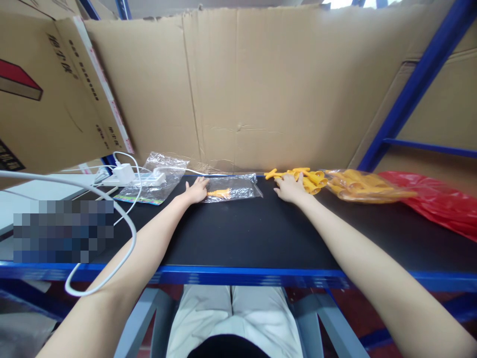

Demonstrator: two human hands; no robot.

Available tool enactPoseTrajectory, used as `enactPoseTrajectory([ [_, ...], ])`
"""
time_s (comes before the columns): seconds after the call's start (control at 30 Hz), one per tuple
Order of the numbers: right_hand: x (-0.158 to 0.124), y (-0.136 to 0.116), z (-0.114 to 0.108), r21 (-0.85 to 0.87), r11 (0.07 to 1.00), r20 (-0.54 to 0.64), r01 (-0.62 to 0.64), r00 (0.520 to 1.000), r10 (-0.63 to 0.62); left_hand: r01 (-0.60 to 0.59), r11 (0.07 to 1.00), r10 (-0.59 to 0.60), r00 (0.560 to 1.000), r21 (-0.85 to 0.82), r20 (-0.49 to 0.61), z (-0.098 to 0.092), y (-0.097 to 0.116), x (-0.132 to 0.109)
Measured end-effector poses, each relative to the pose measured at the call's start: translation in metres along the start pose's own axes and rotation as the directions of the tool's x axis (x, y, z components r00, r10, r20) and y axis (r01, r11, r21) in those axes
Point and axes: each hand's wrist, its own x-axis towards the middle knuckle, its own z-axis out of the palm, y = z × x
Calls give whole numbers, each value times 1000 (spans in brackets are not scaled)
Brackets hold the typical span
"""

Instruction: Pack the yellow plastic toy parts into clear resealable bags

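Note:
My left hand (197, 190) lies with fingers apart at the left end of a clear plastic bag (244, 189). Inside that bag, close to the fingers, is a small orange piece (220, 193) whose kind I cannot make out. Over to the right, my right hand (289, 188) rests at the left part of a pile of loose yellow-orange plastic pieces (316, 182), some of them rounded and hollow. Its fingers are spread and touch the pile, with nothing visibly gripped.
A clear bag of yellow-orange pieces (361, 184) and a red plastic bag (443, 201) lie on the right. At left are another clear bag (167, 166), a power strip (149, 179) and a looping white cable (132, 228). Cardboard (279, 89) walls the back.

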Motion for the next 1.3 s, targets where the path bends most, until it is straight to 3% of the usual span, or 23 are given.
enactPoseTrajectory([
  [0.2, -2, -11, -12, 15, 997, -41, -81, 996, 81, 33, 995, -34, 999, 99, 8, -2, 5, -2],
  [0.43, -7, -14, -30, 64, 985, 108, -162, 982, 155, 32, 993, -33, 999, 115, 8, -2, 5, -2],
  [0.53, -6, -9, -36, 136, 970, 77, -202, 978, 193, 35, 993, -37, 999, 114, 12, -2, 4, -1],
  [0.7, 0, 2, -39, 395, 883, -46, -255, 954, 296, 41, 994, -44, 999, 98, 26, -2, 5, -2],
  [0.87, 4, 8, -37, 561, 797, -240, -223, 878, 415, 28, 996, -30, 999, 81, 29, -2, 5, -2],
  [1.07, 5, 15, -35, 730, 657, -301, -187, 775, 555, 34, 993, -35, 999, 110, 11, -2, 5, -1],
  [1.17, 9, 18, -33, 805, 588, -357, -85, 722, 593, 45, 992, -47, 999, 121, 11, -3, 6, -2],
  [1.23, 12, 18, -31, 861, 508, -338, 18, 768, 545, 50, 993, -52, 998, 111, 19, -3, 7, -3],
  [1.3, 14, 15, -28, 908, 401, -301, 120, 854, 425, 48, 994, -51, 998, 99, 27, -4, 7, -4],
])
